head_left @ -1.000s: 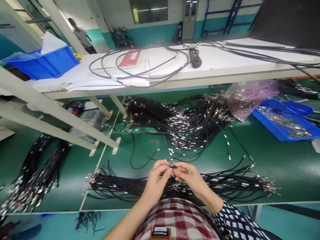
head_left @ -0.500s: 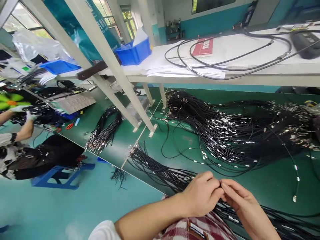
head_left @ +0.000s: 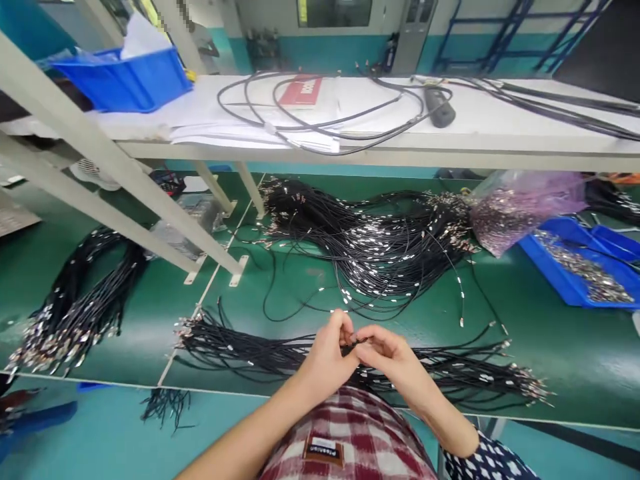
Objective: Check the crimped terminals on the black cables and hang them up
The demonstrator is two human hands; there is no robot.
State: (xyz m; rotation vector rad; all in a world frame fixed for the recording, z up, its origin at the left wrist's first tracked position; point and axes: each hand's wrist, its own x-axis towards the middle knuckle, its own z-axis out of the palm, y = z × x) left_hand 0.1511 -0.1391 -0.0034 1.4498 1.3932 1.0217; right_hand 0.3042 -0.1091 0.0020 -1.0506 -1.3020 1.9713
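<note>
My left hand and my right hand meet over the middle of a long bundle of black cables at the table's front. Both are closed, thumbs and fingertips pinched together and almost touching. Something small and dark sits between the fingertips; I cannot make out what it is. The bundle runs left to right beneath my hands, with metal ends at both sides. Behind it lies a large pile of black cables with many white tags or metal sleeves. One loose cable curves in front of that pile.
A bent cable bundle lies at left beside slanted shelf posts. At right are a pink plastic bag and a blue tray of small metal parts. The shelf above holds a blue bin, papers and coiled cable.
My view has swung to the right, bringing the pink bag and blue tray in and leaving the co-worker at left out. My hands stay together over the bundle, fingers still pinched.
</note>
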